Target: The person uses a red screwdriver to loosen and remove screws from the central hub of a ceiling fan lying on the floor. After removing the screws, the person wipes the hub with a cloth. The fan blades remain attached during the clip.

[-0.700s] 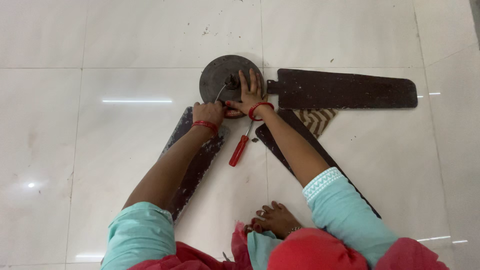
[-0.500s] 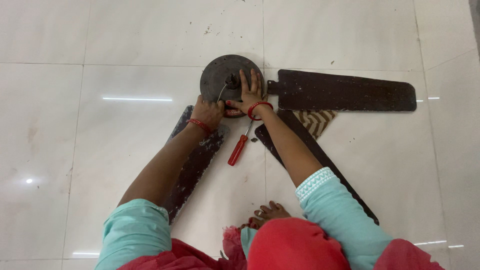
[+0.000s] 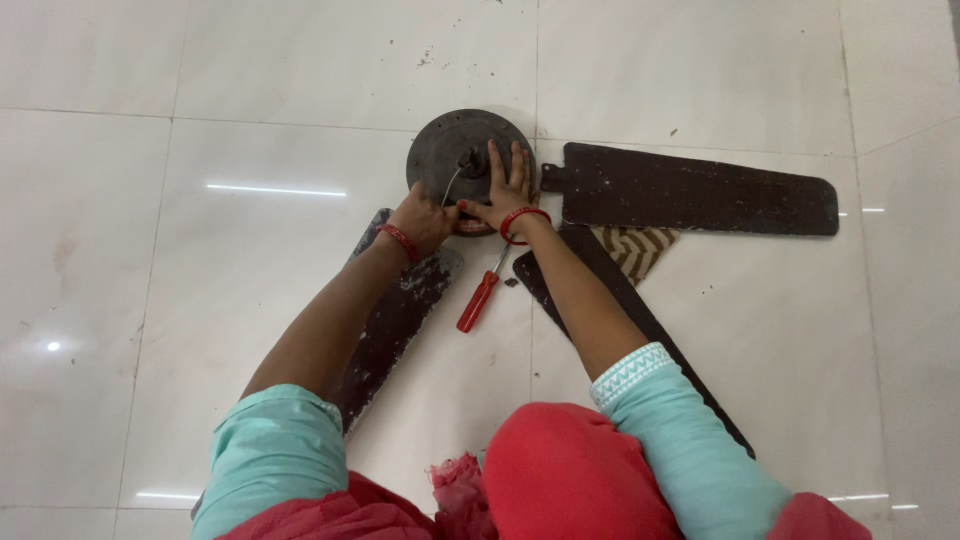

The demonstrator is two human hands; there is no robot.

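view from above of a dismantled ceiling fan on a glossy white tile floor (image 3: pixel 250 250); no package, label or sign shows. the round dark motor housing (image 3: pixel 445 150) lies flat at the centre top, with one dark blade (image 3: pixel 700 195) stretching to the right, a second blade (image 3: pixel 620 320) running diagonally under the right forearm, and a third, paint-flecked blade (image 3: pixel 395 320) under the left forearm. the right hand (image 3: pixel 507 190) rests open and flat on the housing, fingers spread, gripping nothing. the left hand (image 3: pixel 425 218) is closed at the housing's near rim around a thin grey tool or wire (image 3: pixel 452 185) — which of the two cannot be told. a red-handled screwdriver (image 3: pixel 480 298) lies loose on the floor between the forearms, touched by neither hand. a folded striped cloth (image 3: pixel 635 248) peeks out between the two right-hand blades. against the earlier frames, both hands sit in the same places on the housing and the screwdriver has not moved — only the camera has shifted, so the red garment (image 3: pixel 570 470) fills more of the lower edge.
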